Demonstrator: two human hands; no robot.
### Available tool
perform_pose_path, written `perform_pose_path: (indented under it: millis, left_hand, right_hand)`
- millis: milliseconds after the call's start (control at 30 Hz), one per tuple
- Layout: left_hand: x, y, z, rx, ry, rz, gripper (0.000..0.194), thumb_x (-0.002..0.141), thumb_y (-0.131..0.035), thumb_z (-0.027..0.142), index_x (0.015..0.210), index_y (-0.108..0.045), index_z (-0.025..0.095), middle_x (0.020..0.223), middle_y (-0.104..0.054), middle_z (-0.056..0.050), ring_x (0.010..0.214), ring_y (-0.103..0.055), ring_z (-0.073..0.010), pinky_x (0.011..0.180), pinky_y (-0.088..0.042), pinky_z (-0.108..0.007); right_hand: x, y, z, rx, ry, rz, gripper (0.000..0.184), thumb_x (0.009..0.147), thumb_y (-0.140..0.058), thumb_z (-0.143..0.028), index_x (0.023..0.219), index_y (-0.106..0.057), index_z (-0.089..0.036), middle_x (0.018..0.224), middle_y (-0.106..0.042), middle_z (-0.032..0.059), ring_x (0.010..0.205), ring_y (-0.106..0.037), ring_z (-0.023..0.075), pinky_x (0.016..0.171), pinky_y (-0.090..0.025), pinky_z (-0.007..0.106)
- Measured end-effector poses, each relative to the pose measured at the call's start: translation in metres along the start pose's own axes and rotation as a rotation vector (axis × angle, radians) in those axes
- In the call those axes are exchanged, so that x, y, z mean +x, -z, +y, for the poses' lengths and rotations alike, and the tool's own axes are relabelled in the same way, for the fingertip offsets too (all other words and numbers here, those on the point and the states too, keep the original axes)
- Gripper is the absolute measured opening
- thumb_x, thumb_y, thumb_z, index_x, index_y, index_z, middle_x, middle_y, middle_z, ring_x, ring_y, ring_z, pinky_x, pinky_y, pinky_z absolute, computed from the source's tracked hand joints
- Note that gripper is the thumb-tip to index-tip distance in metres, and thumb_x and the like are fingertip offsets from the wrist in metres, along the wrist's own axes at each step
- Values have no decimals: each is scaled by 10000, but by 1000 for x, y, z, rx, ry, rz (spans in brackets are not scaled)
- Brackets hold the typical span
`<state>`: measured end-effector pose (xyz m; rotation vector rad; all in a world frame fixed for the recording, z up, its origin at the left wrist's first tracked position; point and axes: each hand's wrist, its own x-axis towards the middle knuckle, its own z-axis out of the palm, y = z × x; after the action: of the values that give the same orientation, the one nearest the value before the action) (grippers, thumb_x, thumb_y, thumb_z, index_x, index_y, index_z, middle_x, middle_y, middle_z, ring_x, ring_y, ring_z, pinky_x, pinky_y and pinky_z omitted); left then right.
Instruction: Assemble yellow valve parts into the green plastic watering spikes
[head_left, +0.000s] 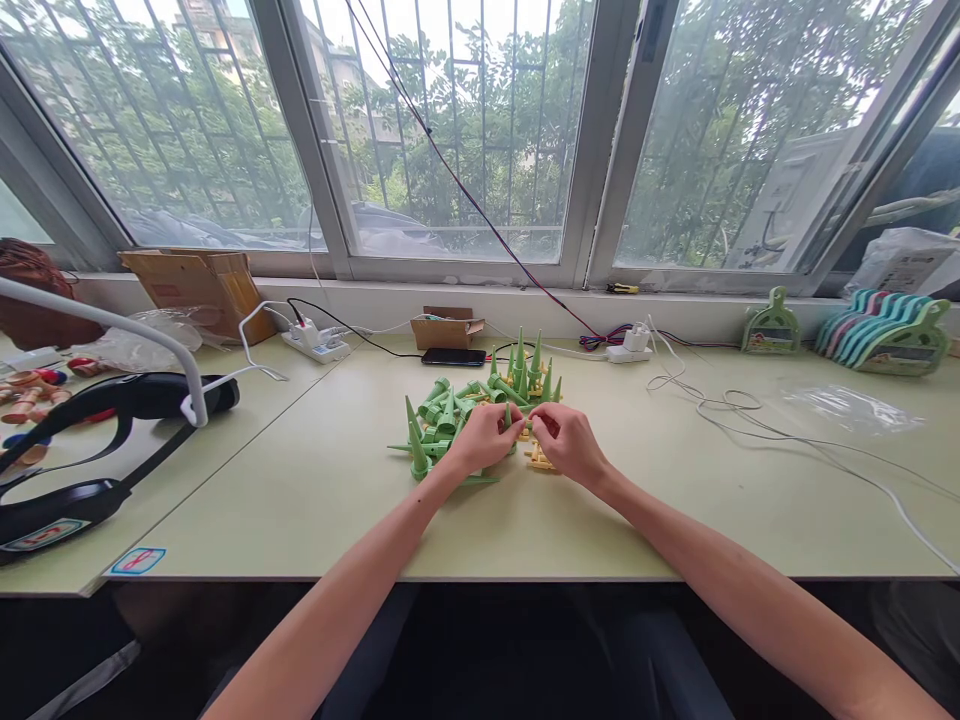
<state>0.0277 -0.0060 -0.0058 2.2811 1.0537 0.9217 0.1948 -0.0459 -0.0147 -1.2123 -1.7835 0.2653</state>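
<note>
Both hands meet over a pile of green pointed plastic spikes in the middle of the table. My left hand is closed on one green spike, whose tip points up between the fingers. Just to its right, my right hand is pinched close to that spike; whatever it grips is too small and hidden to name. Small yellow plastic pieces lie under and beside the right hand. Behind the hands, several green spikes stand upright with yellow parts around their bases.
A black phone lies before a small cardboard box. White power strips and loose cables run along the back and right. Black goggles-like gear sits at left. Green and pink dustpan-shaped items stand at far right.
</note>
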Motion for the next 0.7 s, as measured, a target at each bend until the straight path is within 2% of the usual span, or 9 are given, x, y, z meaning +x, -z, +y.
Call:
perform_pose_path:
  millis: [700]
  left_hand:
    - [-1, 0, -1, 6, 1, -1, 253, 857, -520, 351, 759, -651, 158, 608, -572, 3, 575, -447, -108, 571, -352, -233]
  right_hand:
    - [-1, -1, 2, -3, 20, -24, 240, 880, -472, -249, 771, -669, -166, 647, -598, 14, 582, -484, 132, 580, -373, 247]
